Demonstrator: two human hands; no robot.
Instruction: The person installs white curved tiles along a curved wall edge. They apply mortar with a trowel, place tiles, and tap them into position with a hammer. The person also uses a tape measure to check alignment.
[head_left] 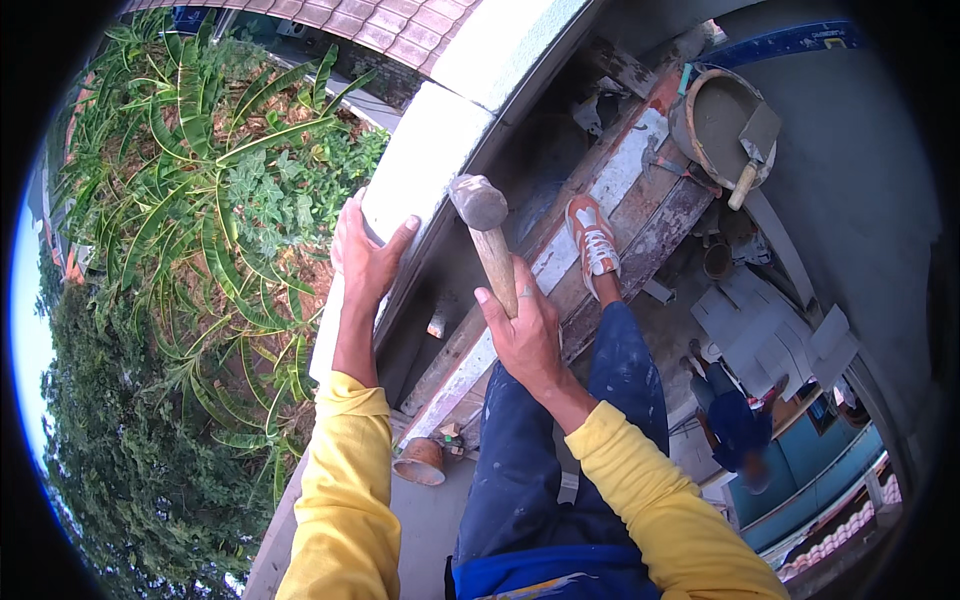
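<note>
My left hand [370,260] grips the outer edge of a white block [420,150] along the wall top, thumb on its face and fingers over the far side. My right hand [525,340] is closed round the wooden handle of a mallet [479,201], whose dark head is raised beside the block, near its right edge; I cannot tell whether it touches. My orange and white shoe [592,238] rests on paint-splashed planks [630,170] below. At the upper right, a trowel [757,135] lies across a bucket of grey mortar [715,110], and a small hammer [665,162] lies beside them.
A drop with banana plants [190,200] is on the left, tiled roofing [390,20] above. A terracotta-coloured pot [420,462] sits below the planks. Lower right, another person [740,420] works on a lower level near grey sheets [750,330]. A blue level [790,38] is at top right.
</note>
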